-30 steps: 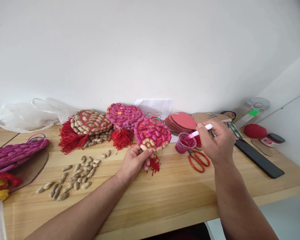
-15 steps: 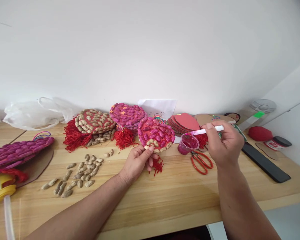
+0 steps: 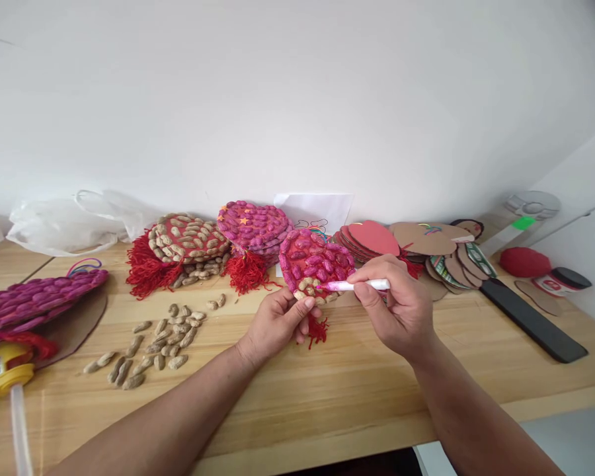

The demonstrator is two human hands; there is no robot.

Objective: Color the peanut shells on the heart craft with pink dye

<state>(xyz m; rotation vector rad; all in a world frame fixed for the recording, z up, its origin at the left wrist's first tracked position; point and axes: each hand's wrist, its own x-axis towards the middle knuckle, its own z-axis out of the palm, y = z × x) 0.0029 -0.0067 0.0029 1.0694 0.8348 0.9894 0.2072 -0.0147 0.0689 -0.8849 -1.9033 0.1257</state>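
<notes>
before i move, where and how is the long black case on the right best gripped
Probably by the long black case's near end, from above, fingers across its narrow width: it lies flat and slim, and cardboard pieces crowd its far end.

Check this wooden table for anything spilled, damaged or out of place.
No spill or damage shows. The only untidy spot is the loose peanuts left of the left hand: they lie scattered directly on the table, some apart from the main cluster.
</notes>
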